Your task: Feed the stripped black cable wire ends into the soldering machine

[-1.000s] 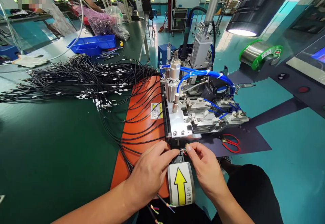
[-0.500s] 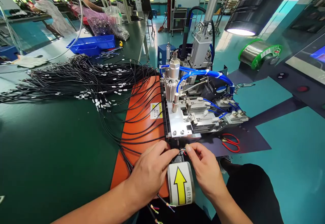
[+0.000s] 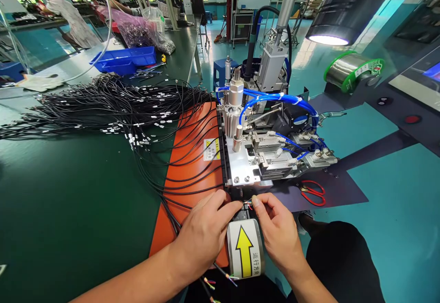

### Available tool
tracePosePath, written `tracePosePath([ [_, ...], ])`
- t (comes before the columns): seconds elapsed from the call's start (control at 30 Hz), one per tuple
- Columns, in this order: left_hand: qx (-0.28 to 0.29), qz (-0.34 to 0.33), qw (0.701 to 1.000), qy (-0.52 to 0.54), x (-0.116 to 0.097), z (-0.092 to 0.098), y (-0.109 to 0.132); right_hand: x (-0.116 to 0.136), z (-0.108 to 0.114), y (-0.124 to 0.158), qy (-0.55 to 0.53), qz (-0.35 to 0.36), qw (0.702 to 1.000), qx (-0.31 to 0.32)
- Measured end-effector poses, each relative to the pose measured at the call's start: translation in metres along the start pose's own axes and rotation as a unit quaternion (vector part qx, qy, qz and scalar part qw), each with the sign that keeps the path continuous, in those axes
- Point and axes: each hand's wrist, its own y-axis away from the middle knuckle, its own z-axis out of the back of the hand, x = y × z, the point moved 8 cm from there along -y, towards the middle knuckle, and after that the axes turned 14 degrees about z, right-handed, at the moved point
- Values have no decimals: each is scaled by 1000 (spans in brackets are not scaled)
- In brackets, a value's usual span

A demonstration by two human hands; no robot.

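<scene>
Fine coloured wires (image 3: 248,203) at a cable end lie between my hands, just in front of the soldering machine (image 3: 240,161). My right hand (image 3: 280,227) pinches them between thumb and forefinger. Against the other side of that cable end, my left hand (image 3: 206,232) has its thumb and forefinger closed; the cable inside that grip is mostly hidden. Other black cables (image 3: 225,273) run under my left hand, and their stripped ends with coloured wires hang below it. Between my wrists is a round-edged guide with a yellow arrow label (image 3: 244,250).
Many black cables (image 3: 113,101) with pale tips are heaped on the green table (image 3: 85,202), several crossing the orange plate (image 3: 192,156). Red-handled scissors (image 3: 313,193) lie at right. A solder spool (image 3: 352,71), lamp (image 3: 340,14) and blue bins (image 3: 123,60) surround the work. Other people are behind.
Both hands stay almost where they were; the right fingers have shifted only slightly at the wires. The camera view has moved a little.
</scene>
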Motion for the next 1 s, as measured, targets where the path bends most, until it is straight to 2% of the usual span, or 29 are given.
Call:
tracePosePath([
  [0.27,5,-1,1000,-2,0,-1,0,5,2,1,57,32,998,8],
  [0.53,-5,-7,1000,-19,-2,-2,1,-2,-1,-1,12,-16,1000,7],
  [0.73,21,-3,999,-24,-1,-6,0,-7,-5,-2,-19,-31,999,17],
  [0.87,30,3,999,-14,0,-7,-1,-7,0,3,-36,-52,998,5],
  [1.0,27,-6,1000,-8,-1,-7,0,0,0,10,-14,-64,997,34],
])
